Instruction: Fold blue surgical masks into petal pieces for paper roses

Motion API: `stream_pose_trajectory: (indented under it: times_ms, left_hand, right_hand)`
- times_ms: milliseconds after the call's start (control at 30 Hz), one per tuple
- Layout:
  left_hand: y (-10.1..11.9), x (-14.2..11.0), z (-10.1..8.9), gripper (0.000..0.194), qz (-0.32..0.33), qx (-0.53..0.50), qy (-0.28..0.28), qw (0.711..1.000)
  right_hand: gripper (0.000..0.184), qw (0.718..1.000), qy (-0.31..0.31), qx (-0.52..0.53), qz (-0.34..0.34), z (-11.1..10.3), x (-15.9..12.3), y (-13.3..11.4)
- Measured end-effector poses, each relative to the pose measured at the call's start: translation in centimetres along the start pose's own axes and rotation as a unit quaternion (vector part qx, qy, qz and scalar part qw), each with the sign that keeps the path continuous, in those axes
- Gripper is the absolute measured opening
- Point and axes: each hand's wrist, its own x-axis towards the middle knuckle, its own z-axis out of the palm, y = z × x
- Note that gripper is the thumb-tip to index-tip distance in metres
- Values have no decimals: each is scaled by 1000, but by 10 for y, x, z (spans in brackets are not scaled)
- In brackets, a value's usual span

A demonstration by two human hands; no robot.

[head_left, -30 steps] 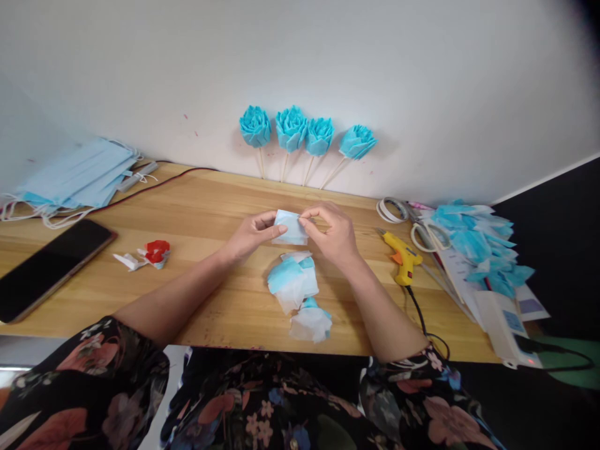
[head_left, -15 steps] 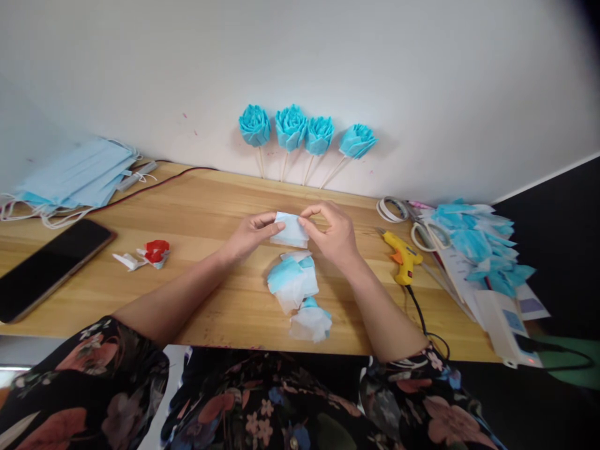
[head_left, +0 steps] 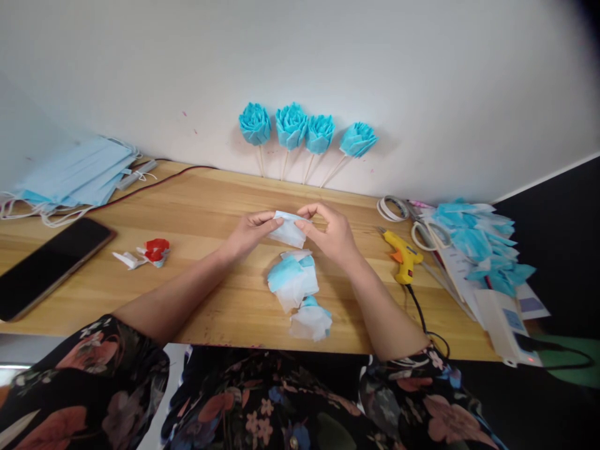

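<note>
Pale blue masks lie piled at far left on the wooden tabletop. Next, the left hand is closed on one side of a thin sheet, thumb on top. Held up between the two hands, above loose scraps, the sheet looks nearly weightless, soft and limp, probably a little slippery and easy to crease or tear; a light pinch at its upper corners should suit it. At its right, the right hand pinches the upper corner between thumb and fingers.
</note>
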Motion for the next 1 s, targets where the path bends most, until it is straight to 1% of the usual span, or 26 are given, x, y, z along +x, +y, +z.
stream_pose_trajectory:
  times_ms: [67,100,133,233,267,333,400,633,800,1000]
  left_hand:
    - [0,1,0,36,2,7,1,1000]
    - [0,2,0,39,3,6,1,1000]
    - [-1,2,0,46,3,2,1,1000]
    - [-1,4,0,77,-6,-13,-9,1000]
    - [-1,5,0,85,-10,-14,-14,1000]
    - [-1,5,1,91,-13,-11,-18,1000]
    - [-2,6,1,91,-7,-9,-19,1000]
    - [-5,7,1,77,35,-17,-8,999]
    - [1,5,3,76,46,-10,3,999]
    - [8,1,6,74,55,25,11,998]
  right_hand:
    - [5,1000,6,-12,1,2,0,0]
    - [5,1000,8,-13,1,2,0,0]
    - [6,1000,9,-13,0,2,0,0]
    - [7,1000,19,-9,-6,2,0,1]
    - [7,1000,24,-7,-8,2,0,1]
    - [7,999,32,-1,-9,2,0,2]
    - [6,999,37,6,-4,1,0,2]
    - [9,997,51,51,15,0,1,8]
    - [12,994,62,82,26,2,1,19]
    - [16,993,59,103,16,5,1,28]
